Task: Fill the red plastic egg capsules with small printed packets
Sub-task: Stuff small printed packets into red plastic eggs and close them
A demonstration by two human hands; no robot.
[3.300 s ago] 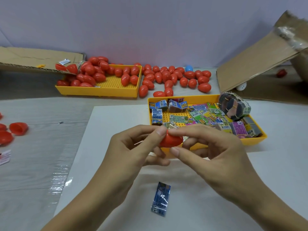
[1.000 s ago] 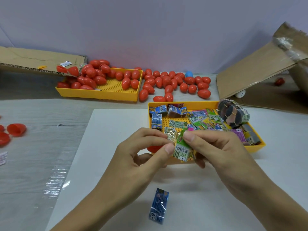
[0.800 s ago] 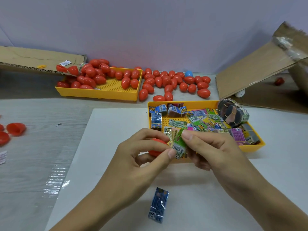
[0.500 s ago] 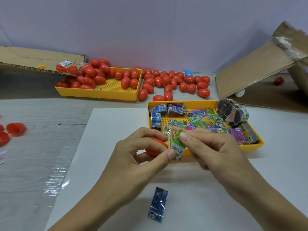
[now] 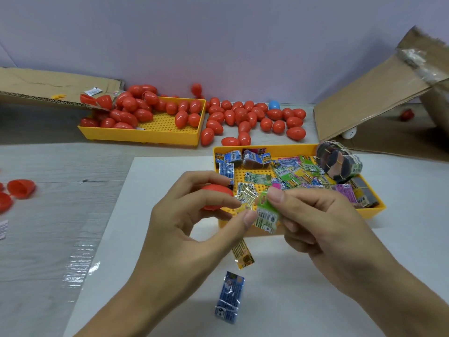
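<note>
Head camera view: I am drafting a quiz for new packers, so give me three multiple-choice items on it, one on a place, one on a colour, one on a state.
1. Where does the loose dark blue printed packet lie?
A. in the far yellow tray
B. on the white sheet, nearer than both hands
C. on the cardboard flap

2. What colour is the one odd plastic egg among the red ones by the wall?
A. blue
B. green
C. white

3. What is the right hand doing?
A. resting flat on the sheet
B. gripping a red egg
C. pinching a green printed packet

Key: 1 B, the packet lies on the white sheet below the hands. 2 A, a blue egg shows behind the red ones. 3 C, its thumb and finger pinch the packet, while the left hand holds the red plastic egg half.
</note>
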